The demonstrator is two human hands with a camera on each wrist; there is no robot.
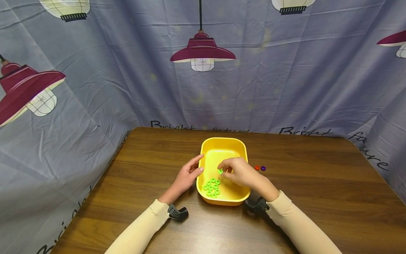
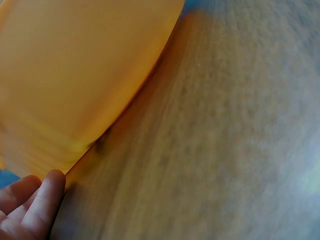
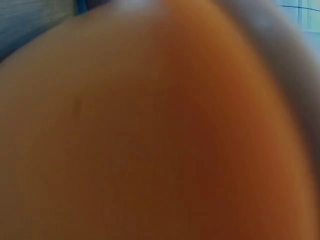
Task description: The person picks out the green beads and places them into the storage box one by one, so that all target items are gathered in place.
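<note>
A yellow plastic bin (image 1: 223, 201) stands on the wooden table, with several small green rings (image 1: 210, 188) lying in its near left part. My right hand (image 1: 239, 172) reaches in over the bin's right side and pinches one green ring (image 1: 220, 171) between thumb and index finger. My left hand (image 1: 187, 174) is at the bin's left wall, fingers loosely extended and tips right at the rim. In the left wrist view, the fingers (image 2: 44, 202) meet the orange-looking outer wall of the bin (image 2: 95, 65). Blurred skin fills most of the right wrist view.
On the table (image 1: 301, 183) right of the bin lie a red ring (image 1: 257, 167) and a purple ring (image 1: 263, 168), side by side. Behind the table hangs a grey-blue curtain (image 1: 136, 63) printed with lamps. Dark wrist bands (image 1: 178, 213) are worn on both arms.
</note>
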